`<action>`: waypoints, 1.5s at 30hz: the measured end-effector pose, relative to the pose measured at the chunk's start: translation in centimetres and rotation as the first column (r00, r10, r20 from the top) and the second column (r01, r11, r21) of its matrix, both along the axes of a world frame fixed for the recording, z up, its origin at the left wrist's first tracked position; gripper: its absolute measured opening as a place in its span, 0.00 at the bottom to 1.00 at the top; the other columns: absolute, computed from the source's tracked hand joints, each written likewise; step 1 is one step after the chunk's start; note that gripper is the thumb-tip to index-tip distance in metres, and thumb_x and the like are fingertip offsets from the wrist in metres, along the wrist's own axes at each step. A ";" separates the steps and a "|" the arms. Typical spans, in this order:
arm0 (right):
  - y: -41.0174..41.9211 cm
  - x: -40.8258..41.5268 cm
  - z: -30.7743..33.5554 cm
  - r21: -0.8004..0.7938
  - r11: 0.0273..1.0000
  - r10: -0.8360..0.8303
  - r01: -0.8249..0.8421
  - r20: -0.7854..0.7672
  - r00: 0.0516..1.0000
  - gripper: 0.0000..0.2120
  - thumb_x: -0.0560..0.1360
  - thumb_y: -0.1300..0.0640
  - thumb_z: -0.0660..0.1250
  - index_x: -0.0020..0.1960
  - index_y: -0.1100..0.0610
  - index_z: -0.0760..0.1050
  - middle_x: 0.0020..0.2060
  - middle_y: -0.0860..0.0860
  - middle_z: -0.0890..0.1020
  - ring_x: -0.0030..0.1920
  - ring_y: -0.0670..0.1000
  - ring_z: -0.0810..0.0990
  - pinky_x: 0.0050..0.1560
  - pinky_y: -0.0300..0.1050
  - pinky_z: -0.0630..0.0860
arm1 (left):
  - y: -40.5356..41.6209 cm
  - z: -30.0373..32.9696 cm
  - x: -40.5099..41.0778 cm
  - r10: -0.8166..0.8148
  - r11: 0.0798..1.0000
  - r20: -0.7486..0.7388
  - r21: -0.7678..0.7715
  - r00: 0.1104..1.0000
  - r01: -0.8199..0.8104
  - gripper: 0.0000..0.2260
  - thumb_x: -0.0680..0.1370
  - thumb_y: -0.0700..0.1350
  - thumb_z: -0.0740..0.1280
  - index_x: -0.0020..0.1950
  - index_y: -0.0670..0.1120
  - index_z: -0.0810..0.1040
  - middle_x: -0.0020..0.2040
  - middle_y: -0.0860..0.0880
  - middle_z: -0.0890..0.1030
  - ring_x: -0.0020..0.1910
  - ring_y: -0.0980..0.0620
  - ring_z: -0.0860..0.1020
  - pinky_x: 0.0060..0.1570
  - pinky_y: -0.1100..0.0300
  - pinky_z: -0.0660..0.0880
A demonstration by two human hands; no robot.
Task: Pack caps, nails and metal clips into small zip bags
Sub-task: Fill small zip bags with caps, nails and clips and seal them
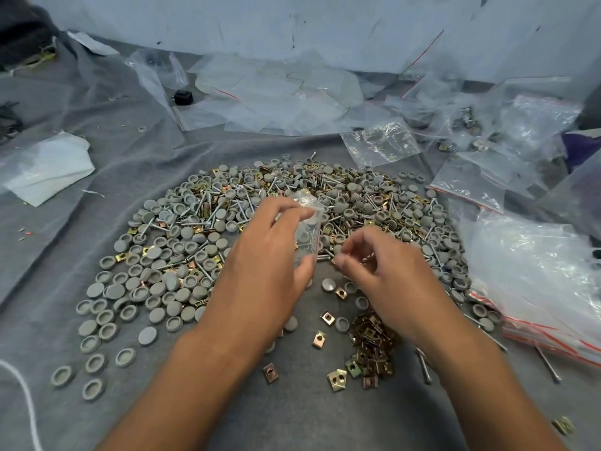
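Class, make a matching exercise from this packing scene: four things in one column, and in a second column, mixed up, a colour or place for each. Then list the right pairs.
Things
1. caps
2. metal clips
3. small zip bag
4. white cord

Colour or place
A. held in the left hand
B. grey and round
C. at the left edge of the cloth
D. brassy, in a small heap below the right hand

Pairs: 1-B, 2-D, 3-A, 4-C
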State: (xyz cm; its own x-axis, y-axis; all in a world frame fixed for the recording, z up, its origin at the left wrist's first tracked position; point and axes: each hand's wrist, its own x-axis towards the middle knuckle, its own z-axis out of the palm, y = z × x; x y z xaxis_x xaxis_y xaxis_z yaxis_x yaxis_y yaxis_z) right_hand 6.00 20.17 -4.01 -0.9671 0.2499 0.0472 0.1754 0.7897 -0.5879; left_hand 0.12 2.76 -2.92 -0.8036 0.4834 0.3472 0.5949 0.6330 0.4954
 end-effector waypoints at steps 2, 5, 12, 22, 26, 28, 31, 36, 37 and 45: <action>0.5 0.2 -0.2 0.184 0.976 0.080 -0.117 0.196 0.977 0.10 0.76 0.40 0.70 0.56 0.40 0.76 0.49 0.36 0.77 0.50 0.39 0.75 0.49 0.41 0.75 | -0.1 0.0 -0.1 0.006 1.000 -0.004 0.005 1.000 -0.006 0.25 0.75 0.45 0.72 0.71 0.49 0.73 0.63 0.57 0.71 0.44 0.61 0.67 0.53 0.69 0.70; 0.0 0.2 -0.2 0.293 0.939 0.119 -0.180 0.213 0.970 0.10 0.76 0.40 0.70 0.56 0.40 0.78 0.51 0.37 0.76 0.56 0.44 0.73 0.58 0.48 0.75 | -0.2 0.0 -0.2 0.001 1.000 -0.020 0.016 1.000 -0.001 0.25 0.75 0.44 0.73 0.71 0.48 0.73 0.64 0.55 0.71 0.47 0.61 0.66 0.56 0.65 0.72; -0.2 0.4 0.1 0.252 0.942 0.180 -0.224 0.186 0.966 0.05 0.78 0.46 0.70 0.48 0.40 0.74 0.43 0.37 0.76 0.47 0.40 0.73 0.48 0.42 0.74 | -0.2 -0.1 -0.2 0.002 1.000 -0.030 0.012 1.000 -0.002 0.24 0.75 0.45 0.72 0.71 0.48 0.74 0.63 0.56 0.71 0.47 0.61 0.66 0.55 0.66 0.71; -2.8 -0.4 0.9 0.148 0.977 0.213 -0.154 -0.614 0.760 0.05 0.77 0.56 0.74 0.52 0.55 0.82 0.47 0.46 0.83 0.49 0.47 0.79 0.51 0.40 0.74 | 0.2 -0.1 0.1 -0.042 0.999 -0.018 0.030 0.999 0.042 0.26 0.71 0.43 0.76 0.68 0.49 0.74 0.63 0.56 0.70 0.57 0.57 0.74 0.56 0.57 0.77; -2.8 -0.5 0.8 0.158 0.980 0.186 -0.118 -0.544 0.818 0.05 0.77 0.56 0.73 0.53 0.55 0.83 0.49 0.45 0.83 0.50 0.49 0.79 0.52 0.44 0.75 | 0.1 -0.1 0.1 -0.036 0.998 -0.024 0.043 0.999 0.037 0.25 0.72 0.43 0.76 0.68 0.49 0.75 0.63 0.56 0.70 0.53 0.58 0.73 0.56 0.58 0.77; -2.2 0.1 1.5 0.069 0.988 0.155 -0.139 -0.503 0.850 0.03 0.77 0.54 0.73 0.50 0.50 0.81 0.45 0.39 0.80 0.46 0.41 0.77 0.48 0.33 0.72 | 0.0 -0.1 0.0 -0.020 0.999 -0.032 0.040 0.999 0.022 0.26 0.73 0.44 0.76 0.69 0.48 0.74 0.64 0.56 0.71 0.50 0.60 0.70 0.56 0.58 0.76; -1.0 1.2 1.8 0.032 0.955 0.297 -0.296 -0.067 0.953 0.08 0.72 0.40 0.71 0.47 0.40 0.75 0.44 0.35 0.76 0.47 0.37 0.75 0.44 0.31 0.69 | -0.1 0.0 -0.3 -0.013 0.999 -0.032 0.051 0.999 0.015 0.26 0.73 0.43 0.76 0.70 0.47 0.74 0.64 0.54 0.72 0.48 0.59 0.69 0.58 0.57 0.77; -1.4 1.4 0.8 0.267 0.801 0.447 -0.536 0.329 0.832 0.19 0.71 0.35 0.73 0.60 0.36 0.75 0.53 0.35 0.71 0.58 0.39 0.67 0.55 0.40 0.66 | -0.1 0.0 -0.2 -0.007 1.000 -0.036 0.025 0.999 0.007 0.26 0.73 0.43 0.75 0.70 0.48 0.74 0.64 0.54 0.72 0.50 0.60 0.69 0.60 0.58 0.75; -1.7 1.3 0.8 0.269 0.801 0.451 -0.534 0.315 0.835 0.17 0.73 0.37 0.72 0.60 0.38 0.76 0.52 0.35 0.71 0.58 0.41 0.69 0.55 0.40 0.66 | -0.1 0.0 -0.2 -0.009 1.000 -0.036 0.023 0.999 0.009 0.26 0.73 0.43 0.75 0.70 0.47 0.74 0.64 0.54 0.72 0.50 0.60 0.68 0.59 0.59 0.75; -1.9 0.8 0.5 0.117 0.851 0.463 -0.513 0.297 0.835 0.06 0.77 0.51 0.72 0.52 0.44 0.77 0.49 0.40 0.72 0.50 0.42 0.76 0.55 0.45 0.76 | 0.0 -0.2 -0.3 -0.001 1.000 -0.034 0.002 0.999 0.001 0.26 0.73 0.43 0.76 0.70 0.47 0.74 0.63 0.55 0.72 0.47 0.61 0.66 0.55 0.66 0.70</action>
